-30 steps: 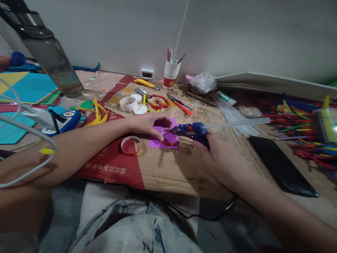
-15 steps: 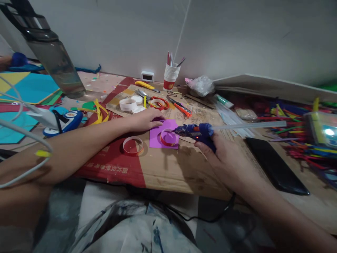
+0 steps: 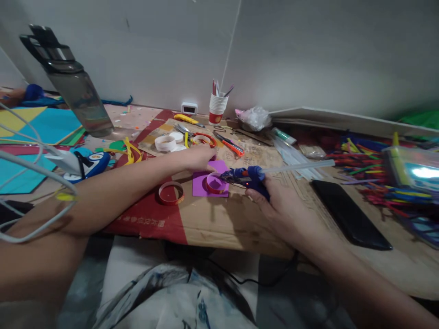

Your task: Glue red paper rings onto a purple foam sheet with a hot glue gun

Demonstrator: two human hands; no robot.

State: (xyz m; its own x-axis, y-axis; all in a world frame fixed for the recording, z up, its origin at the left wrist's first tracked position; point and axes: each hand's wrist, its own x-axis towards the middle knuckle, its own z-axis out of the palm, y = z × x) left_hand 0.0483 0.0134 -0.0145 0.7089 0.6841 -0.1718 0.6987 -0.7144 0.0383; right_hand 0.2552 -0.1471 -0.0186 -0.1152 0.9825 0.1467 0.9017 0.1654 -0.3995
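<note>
Shifting from the red ring's [image 3: 215, 190] side, the left grip [image 3: 197, 157] sits just behind it, contents unclear, baring more rim to the glue gun [image 3: 253, 177] clasped in the right grip [image 3: 283, 203]; left of that, the ring rests on purple sheet [image 3: 199, 188].

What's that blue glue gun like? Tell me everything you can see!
The glue gun looks like blue plastic, with a dark nozzle, an orange patch and a small glowing red light on its side. A long, cloudy glue stick pokes out of its back. The right hand grips and partly hides its handle. It's held roughly level, nozzle pointing left at the red ring on the purple sheet. I can't tell whether the nozzle touches the ring.
</note>
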